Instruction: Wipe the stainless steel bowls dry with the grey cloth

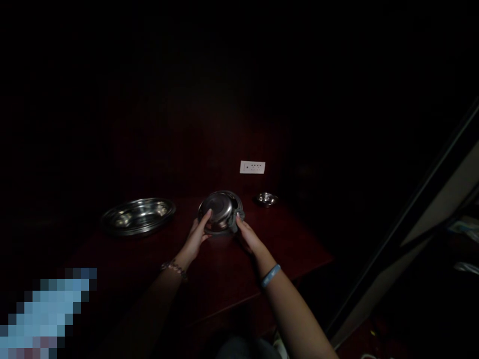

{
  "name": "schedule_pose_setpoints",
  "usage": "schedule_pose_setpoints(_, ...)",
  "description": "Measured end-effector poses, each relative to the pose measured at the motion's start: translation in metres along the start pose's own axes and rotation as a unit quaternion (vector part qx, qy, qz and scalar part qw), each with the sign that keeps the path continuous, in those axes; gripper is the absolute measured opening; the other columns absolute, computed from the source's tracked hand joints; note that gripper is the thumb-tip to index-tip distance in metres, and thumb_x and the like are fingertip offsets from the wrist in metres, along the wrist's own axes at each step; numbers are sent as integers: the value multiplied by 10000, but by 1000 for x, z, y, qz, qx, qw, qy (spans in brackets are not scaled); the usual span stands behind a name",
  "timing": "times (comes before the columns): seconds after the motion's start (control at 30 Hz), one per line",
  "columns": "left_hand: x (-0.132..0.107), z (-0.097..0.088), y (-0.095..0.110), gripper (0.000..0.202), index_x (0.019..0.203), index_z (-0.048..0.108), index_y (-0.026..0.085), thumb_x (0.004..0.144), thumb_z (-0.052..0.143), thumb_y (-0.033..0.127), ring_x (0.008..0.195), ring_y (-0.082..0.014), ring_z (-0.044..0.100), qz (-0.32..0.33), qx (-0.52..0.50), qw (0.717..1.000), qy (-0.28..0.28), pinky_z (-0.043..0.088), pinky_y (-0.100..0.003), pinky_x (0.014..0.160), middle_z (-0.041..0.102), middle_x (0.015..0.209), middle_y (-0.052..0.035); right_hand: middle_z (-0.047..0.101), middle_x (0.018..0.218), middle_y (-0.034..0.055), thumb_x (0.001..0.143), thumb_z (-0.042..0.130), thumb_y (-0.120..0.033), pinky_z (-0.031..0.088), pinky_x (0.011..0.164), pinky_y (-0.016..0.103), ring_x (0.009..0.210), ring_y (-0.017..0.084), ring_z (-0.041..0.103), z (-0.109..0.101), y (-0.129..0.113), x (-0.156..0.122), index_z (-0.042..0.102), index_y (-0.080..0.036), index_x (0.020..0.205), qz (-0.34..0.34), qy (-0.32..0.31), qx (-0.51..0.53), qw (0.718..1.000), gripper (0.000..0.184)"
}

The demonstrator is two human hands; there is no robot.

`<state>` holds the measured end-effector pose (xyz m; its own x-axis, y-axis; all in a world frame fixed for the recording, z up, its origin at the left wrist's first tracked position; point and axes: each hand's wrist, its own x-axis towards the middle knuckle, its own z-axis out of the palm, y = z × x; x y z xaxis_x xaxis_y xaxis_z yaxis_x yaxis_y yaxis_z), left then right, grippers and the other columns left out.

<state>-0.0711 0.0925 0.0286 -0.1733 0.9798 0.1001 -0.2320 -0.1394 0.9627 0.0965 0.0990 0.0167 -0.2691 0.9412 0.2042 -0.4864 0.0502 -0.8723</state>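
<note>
A shiny metal bowl is tilted above the dark red table, with its rounded outer base turned toward me. My left hand grips its left side, thumb on the base and fingers behind the rim. My right hand is closed on a grey cloth, which it presses against the bowl's right rim. Part of the cloth is hidden by the fingers. A beaded bracelet circles my left wrist, and a blue band circles the right.
Large nested metal trays lie on the table at left. A small metal bowl stands at the back right, below a white wall socket. A pale frame slants along the right. Pixelated blur covers the lower left corner.
</note>
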Motion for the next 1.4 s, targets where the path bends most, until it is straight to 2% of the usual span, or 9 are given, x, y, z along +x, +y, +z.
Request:
schedule_pose_setpoints(0.1,-2,1,1,680,1244,546,218,710,674,620,948,-190,660,-39,5,999,-1,535,-282,733,646,1181,-105,742,1001,51,882,565,-543,369,1102,376,1015,179,679,1,-1,-2,641,-152,1164,2,-3,6,1000,488)
schedule_pose_setpoints(0.33,1,1,5,663,1222,517,221,712,685,609,1088,-265,636,-9,14,999,28,554,-334,779,607,1276,-137,744,1016,35,859,585,-553,397,1071,377,1034,185,666,5,-8,-6,679,-189,1083,22,-16,9,1000,437)
schedule_pose_setpoints(0.53,2,9,8,562,1086,553,189,696,722,558,1100,-259,628,46,41,996,60,498,-350,930,662,1172,-115,726,1084,25,888,553,-531,419,1053,357,1100,170,630,4,-3,-15,668,-238,1106,4,-6,34,999,383)
schedule_pose_setpoints(0.67,-6,18,9,519,1010,612,170,684,716,560,1065,-254,639,67,40,995,62,478,-352,937,697,1094,-105,710,1127,32,873,577,-532,436,1039,337,1107,166,624,6,1,-31,662,-231,1114,-10,-2,54,998,395)
schedule_pose_setpoints(0.77,-16,27,14,540,971,664,144,658,715,581,979,-260,666,60,27,997,37,492,-364,886,730,992,-105,695,1158,40,875,549,-560,448,1030,341,1138,165,607,10,2,-45,650,-227,1140,-26,14,58,998,437)
schedule_pose_setpoints(0.9,-39,35,26,508,948,716,131,649,736,540,925,-251,678,90,22,996,-2,488,-342,857,749,955,-112,642,1268,21,873,513,-577,452,1033,372,1210,170,567,13,-2,-60,622,-279,1189,-35,29,49,998,448)
schedule_pose_setpoints(1.1,-86,29,18,512,891,728,121,636,729,564,805,-231,675,68,30,996,46,482,-313,731,754,885,-101,538,1408,56,880,403,-611,389,1084,417,1300,187,501,15,-8,-81,570,-245,1261,-57,56,43,996,554)
schedule_pose_setpoints(1.27,-113,30,5,492,863,711,124,636,722,561,821,-220,655,86,30,994,65,464,-307,759,743,867,-84,638,1280,85,850,446,-623,404,1066,420,1224,207,570,0,-8,-93,628,-221,1177,-52,79,23,995,550)
schedule_pose_setpoints(1.4,-120,33,-2,471,868,693,129,655,713,548,854,-210,644,121,43,989,72,455,-308,813,729,883,-73,720,1111,58,819,506,-639,365,1094,387,1160,209,603,-19,-12,-100,699,-208,1035,-43,127,-100,986,520)
